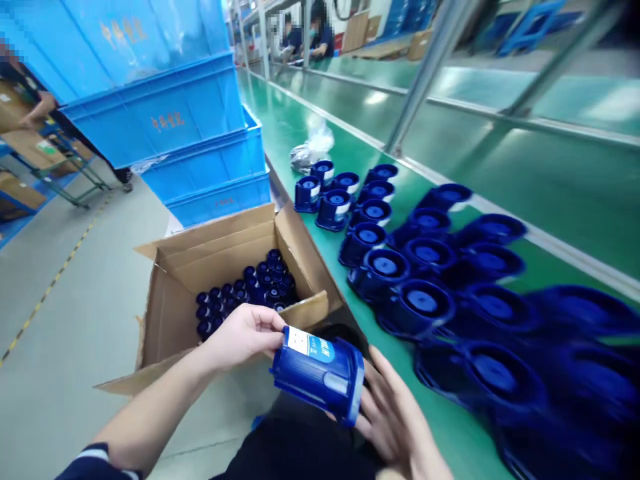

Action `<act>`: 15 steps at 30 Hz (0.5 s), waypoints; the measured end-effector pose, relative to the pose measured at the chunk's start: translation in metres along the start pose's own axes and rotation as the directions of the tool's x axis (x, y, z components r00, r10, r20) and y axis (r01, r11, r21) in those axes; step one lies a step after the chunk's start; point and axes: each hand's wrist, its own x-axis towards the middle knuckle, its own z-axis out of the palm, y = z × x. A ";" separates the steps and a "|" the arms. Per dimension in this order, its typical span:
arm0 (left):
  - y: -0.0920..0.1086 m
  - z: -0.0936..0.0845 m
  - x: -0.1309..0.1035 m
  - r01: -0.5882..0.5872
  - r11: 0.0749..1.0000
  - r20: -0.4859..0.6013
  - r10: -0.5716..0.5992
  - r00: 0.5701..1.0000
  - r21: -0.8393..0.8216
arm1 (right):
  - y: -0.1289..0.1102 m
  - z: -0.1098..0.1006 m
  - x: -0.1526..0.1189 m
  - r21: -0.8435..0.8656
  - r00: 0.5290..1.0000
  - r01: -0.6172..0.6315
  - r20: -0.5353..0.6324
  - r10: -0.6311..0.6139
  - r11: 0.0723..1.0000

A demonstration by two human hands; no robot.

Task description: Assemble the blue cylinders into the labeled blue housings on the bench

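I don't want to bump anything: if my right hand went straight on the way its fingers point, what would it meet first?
The blue labelled plastic housing: your right hand is at its flanged end and seems to touch it. Beyond that, perhaps the open cardboard box, though depth is unclear.

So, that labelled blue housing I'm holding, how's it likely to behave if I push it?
The blue housing shows no bend in its ribbed wall, so it's probably stiff. That wall's shine suggests it may be slippery. Stood on its wide flange, it would likely slide before tipping.
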 end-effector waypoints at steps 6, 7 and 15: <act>-0.012 0.038 -0.017 -0.027 1.000 0.142 0.028 0.989 -0.014 | -0.007 -0.012 -0.014 0.006 0.995 -0.037 -0.088 0.037 0.999; -0.011 0.041 -0.019 -0.002 0.999 0.209 0.014 0.978 -0.054 | -0.007 -0.015 -0.015 -0.016 0.995 -0.010 -0.102 0.009 1.000; 0.000 0.058 -0.026 0.022 0.993 0.221 -0.048 0.974 0.119 | -0.004 -0.018 -0.015 -0.138 0.983 0.144 -0.091 -0.157 0.980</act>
